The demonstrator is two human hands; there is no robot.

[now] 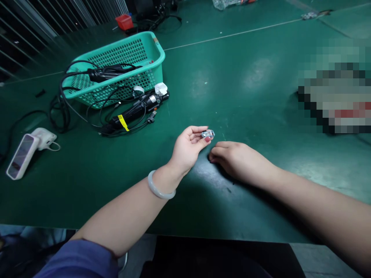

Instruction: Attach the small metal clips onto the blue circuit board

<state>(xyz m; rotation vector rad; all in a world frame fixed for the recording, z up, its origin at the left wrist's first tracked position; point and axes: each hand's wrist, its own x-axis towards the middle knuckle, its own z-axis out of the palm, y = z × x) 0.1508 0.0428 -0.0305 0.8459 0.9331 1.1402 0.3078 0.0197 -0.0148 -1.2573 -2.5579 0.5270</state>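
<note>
Between thumb and fingers, my left hand (pixel 189 146) holds a small silvery, box-like part (pixel 208 134) just above the green table (pixel 185 212). The part looks metallic or clear, with fine detail inside; its exact kind is too small to make out. A pale bangle (pixel 158 189) circles the left wrist. Close by on the right, my right hand (pixel 236 156) rests low over the table with its fingers curled inward and pressed together. Its fingertips point toward the left hand, and whatever they may hold is hidden.
A green plastic basket (pixel 116 65) with a black corded tool stands at the back left. In front of it lies a black electric screwdriver (pixel 136 112) among cables. A white handheld device (pixel 21 156) sits far left. Rightward is a blurred-out box-like object (pixel 342 96).
</note>
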